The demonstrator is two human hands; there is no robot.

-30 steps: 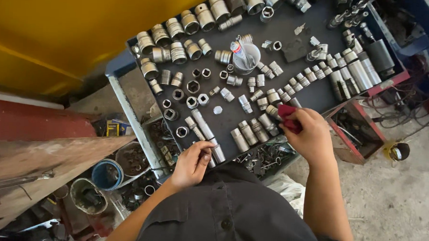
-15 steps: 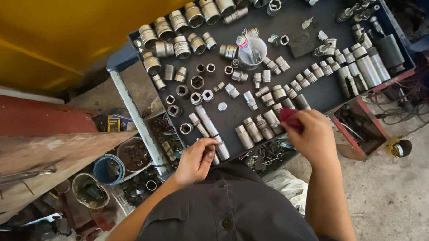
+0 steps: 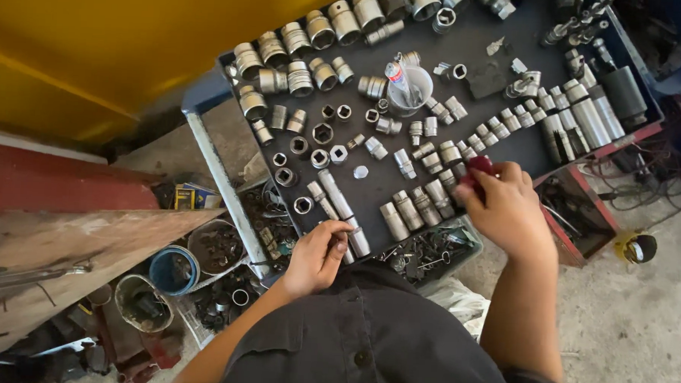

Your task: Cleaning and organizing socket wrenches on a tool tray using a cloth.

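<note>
The right hand [image 3: 509, 212] is closed around a small red-handled tool [image 3: 479, 166], whose red end pokes out above the fingers, right by the row of short sockets near the middle of the dark bench [image 3: 481, 45]. The left hand [image 3: 317, 255] is curled, fingertips pinching the lower end of a long deep socket [image 3: 345, 214] at the bench's near edge, left of the red tool.

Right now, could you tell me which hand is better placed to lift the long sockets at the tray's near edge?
Left. The left hand already rests its fingertips on the long sockets; the right hand holds a red tool farther along.
</note>
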